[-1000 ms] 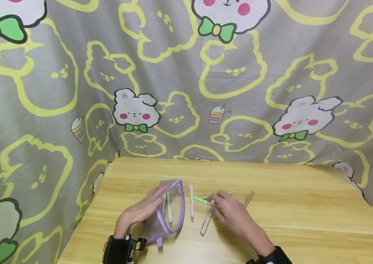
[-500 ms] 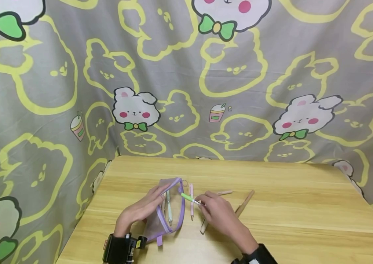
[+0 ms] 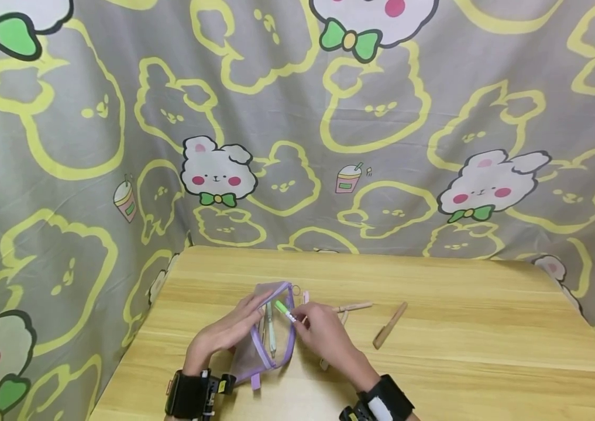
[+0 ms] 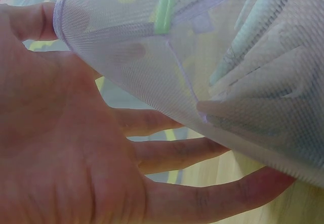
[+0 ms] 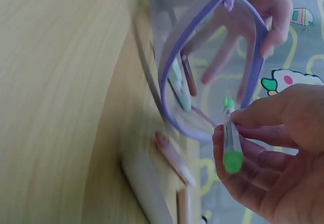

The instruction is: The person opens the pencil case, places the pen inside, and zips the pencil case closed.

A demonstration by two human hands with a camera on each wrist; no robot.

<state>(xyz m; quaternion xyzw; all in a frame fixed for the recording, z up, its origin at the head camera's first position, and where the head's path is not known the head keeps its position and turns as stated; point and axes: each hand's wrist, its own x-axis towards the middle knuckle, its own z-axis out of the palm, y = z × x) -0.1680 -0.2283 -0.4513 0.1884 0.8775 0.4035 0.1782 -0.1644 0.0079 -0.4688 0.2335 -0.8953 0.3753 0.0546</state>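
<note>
My left hand (image 3: 229, 332) holds a sheer mesh pencil case (image 3: 248, 358) with a purple zip rim, keeping its mouth spread. In the left wrist view, the long fingers (image 4: 177, 153) of that hand pass partly behind the mesh. A pale teal pen (image 3: 271, 333) and a brown one (image 5: 189, 75) show inside the case. Between thumb and fingers my right hand (image 3: 329, 336) pinches a green-and-white pen (image 5: 232, 140). Its green end (image 3: 280, 306) overlaps the case's mouth in the head view. A pink pen (image 5: 173, 158) lies close to the mouth, partly covered by the right hand.
On the wooden table (image 3: 487, 327), a brown pen (image 3: 389, 325) and a beige pen (image 3: 357, 306) lie right of the right hand. Another pale pen (image 5: 147, 188) is mostly hidden beneath that hand. A patterned grey curtain (image 3: 381, 204) stands behind the table and at its sides.
My right hand has carried the green-and-white pen leftward from beside the loose pens to the case's mouth. The left hand and the case have stayed nearly still.
</note>
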